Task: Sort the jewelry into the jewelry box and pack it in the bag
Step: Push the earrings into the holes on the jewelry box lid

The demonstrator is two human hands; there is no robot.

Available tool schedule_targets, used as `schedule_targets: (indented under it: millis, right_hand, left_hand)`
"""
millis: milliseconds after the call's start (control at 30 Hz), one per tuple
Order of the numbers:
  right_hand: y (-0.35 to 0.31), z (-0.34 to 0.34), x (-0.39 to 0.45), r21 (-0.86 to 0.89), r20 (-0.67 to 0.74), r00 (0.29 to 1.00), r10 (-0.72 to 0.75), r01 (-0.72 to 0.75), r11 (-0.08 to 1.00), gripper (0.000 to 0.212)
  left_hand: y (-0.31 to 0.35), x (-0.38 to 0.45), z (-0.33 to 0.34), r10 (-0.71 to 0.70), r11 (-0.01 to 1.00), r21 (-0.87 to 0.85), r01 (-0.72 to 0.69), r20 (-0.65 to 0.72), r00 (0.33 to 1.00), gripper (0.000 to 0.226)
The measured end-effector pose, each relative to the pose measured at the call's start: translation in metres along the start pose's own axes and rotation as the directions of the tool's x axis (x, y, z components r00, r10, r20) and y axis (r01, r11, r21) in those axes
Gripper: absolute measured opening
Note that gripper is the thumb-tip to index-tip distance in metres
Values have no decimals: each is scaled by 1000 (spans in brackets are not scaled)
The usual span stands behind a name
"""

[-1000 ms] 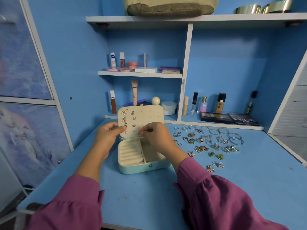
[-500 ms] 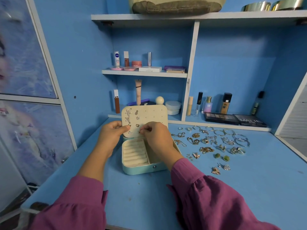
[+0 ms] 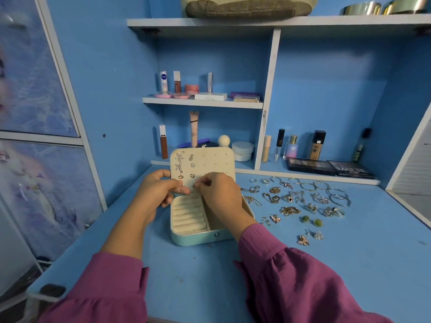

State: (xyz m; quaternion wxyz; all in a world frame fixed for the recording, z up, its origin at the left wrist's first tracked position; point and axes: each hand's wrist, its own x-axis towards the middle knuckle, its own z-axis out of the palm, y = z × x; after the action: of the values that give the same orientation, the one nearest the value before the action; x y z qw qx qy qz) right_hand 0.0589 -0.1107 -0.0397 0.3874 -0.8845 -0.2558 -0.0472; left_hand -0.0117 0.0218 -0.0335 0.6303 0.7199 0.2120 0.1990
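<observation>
Pinching a tiny earring (image 3: 189, 187) — both hands' grip — at the jewelry box (image 3: 198, 236) lid (image 3: 217, 163).

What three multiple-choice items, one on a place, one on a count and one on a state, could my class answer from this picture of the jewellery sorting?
1. Where does the loose jewellery spread lie relative to the mint-green jewellery box?
A. To its right on the blue desk
B. On the top shelf
C. Inside its ring rolls

2. How many flower-shaped earrings are pinned on the box's cream perforated lid panel?
A. None
B. Two
C. Six

3. What state is the box in?
A. Shut and snapped
B. Upside down
C. Open, lid upright

Answers:
1. A, as the rings, bangles and chains lie on the desk right of the box.
2. B, as two flowers sit one above the other at the panel's left edge.
3. C, as the cream ring rolls show and the lid stands up behind the left hand and right hand.
</observation>
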Motion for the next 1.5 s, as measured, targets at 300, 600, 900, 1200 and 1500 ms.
schedule_targets:
  millis: [300, 600, 900, 1200, 1500]
  right_hand:
    - [0, 0, 0, -1, 28, 1000, 12, -12, 1000, 17]
    - [1, 2, 0, -10, 2, 1000, -1, 2, 1000, 17]
    - [2, 2, 1, -28, -29, 1000, 0, -1, 1000, 14]
    - [0, 0, 0, -30, -23, 1000, -10, 10, 1000, 14]
    - [15, -37, 2, 177, -77, 990, 118, -103, 979, 10]
  left_hand:
    - [-2, 2, -1, 3, 1000, -3, -3, 6, 1000, 14]
    - [-2, 1, -2, 56, 998, -31, -57, -30, 998, 13]
    - [1, -1, 1, 19, 1000, -15, -20, -1, 1000, 30]
    - [2, -4, 4, -9, 1000, 15, 8, 40, 999, 39]
    - [3, -5, 3, -42, 997, -52, 48, 99, 994, 24]
